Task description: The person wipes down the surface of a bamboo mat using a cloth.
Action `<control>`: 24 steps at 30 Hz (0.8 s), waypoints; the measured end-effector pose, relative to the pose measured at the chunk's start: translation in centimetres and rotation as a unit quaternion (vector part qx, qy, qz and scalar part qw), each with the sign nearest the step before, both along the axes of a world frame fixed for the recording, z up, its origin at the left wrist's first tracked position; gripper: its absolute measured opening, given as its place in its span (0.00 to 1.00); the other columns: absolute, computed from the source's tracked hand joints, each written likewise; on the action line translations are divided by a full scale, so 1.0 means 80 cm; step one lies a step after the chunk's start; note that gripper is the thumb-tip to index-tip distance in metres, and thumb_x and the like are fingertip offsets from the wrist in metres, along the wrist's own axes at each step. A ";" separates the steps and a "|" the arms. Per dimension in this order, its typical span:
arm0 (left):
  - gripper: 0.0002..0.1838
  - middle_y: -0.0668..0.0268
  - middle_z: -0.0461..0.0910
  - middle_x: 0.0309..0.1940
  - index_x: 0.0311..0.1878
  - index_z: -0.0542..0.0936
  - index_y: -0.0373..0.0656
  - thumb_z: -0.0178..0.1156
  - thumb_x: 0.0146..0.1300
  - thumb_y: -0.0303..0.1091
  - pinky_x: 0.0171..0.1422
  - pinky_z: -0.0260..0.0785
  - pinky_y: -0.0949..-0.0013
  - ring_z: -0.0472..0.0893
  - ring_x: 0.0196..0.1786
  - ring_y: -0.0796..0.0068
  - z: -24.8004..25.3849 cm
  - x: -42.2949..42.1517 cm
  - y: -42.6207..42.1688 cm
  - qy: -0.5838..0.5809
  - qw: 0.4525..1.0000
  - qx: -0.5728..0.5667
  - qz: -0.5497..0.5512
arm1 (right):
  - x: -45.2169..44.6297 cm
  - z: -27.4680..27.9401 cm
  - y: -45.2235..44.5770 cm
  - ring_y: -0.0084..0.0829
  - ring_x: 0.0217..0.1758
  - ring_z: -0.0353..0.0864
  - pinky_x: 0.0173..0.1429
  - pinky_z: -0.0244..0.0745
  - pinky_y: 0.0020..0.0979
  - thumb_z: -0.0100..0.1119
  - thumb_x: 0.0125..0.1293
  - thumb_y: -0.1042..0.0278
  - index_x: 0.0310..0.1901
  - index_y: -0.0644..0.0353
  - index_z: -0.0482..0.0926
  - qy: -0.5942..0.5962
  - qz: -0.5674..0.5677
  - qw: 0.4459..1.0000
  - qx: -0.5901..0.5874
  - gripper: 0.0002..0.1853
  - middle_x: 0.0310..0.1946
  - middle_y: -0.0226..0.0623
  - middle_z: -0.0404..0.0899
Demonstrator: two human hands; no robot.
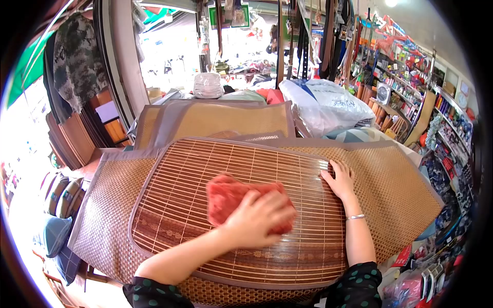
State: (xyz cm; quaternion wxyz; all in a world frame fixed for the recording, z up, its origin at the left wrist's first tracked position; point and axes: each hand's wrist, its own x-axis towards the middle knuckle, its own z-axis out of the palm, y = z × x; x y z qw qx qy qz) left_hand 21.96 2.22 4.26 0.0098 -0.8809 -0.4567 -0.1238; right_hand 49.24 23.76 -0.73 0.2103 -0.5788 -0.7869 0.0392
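On the slatted bamboo mat, wiping is seemingly under way but unfinished, a red cloth being grasped by the left fingers while the right fingers are spread open.

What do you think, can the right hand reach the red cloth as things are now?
Probably yes: only bare slats of the brown mat lie between the right hand and the red cloth, though the left hand covers part of it.

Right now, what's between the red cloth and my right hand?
Only a bare stretch of the brown slatted mat lies between the red cloth and your right hand, seen in the head view.
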 end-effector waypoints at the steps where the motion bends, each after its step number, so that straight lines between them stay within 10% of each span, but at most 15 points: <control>1: 0.40 0.54 0.59 0.75 0.75 0.62 0.58 0.61 0.61 0.59 0.76 0.48 0.36 0.55 0.79 0.54 -0.014 0.014 -0.004 -0.006 0.999 0.023 -0.047 | 0.001 -0.002 0.002 0.45 0.80 0.50 0.81 0.35 0.53 0.50 0.67 0.32 0.69 0.56 0.69 0.006 0.004 1.000 0.003 0.40 0.73 0.46 0.63; 15: 0.39 0.56 0.58 0.76 0.74 0.63 0.57 0.60 0.62 0.59 0.76 0.45 0.38 0.56 0.78 0.57 -0.023 -0.158 0.037 -0.029 0.940 0.019 0.341 | 0.002 -0.003 0.004 0.42 0.80 0.53 0.80 0.37 0.52 0.52 0.67 0.33 0.69 0.54 0.69 0.011 0.008 1.000 0.011 0.38 0.72 0.43 0.65; 24: 0.42 0.54 0.57 0.76 0.76 0.60 0.58 0.60 0.62 0.61 0.78 0.47 0.39 0.55 0.79 0.57 -0.020 0.013 -0.009 0.009 0.998 0.016 -0.066 | 0.003 -0.006 0.004 0.45 0.79 0.53 0.80 0.38 0.53 0.51 0.67 0.33 0.69 0.55 0.70 0.001 0.011 1.000 0.023 0.39 0.71 0.45 0.65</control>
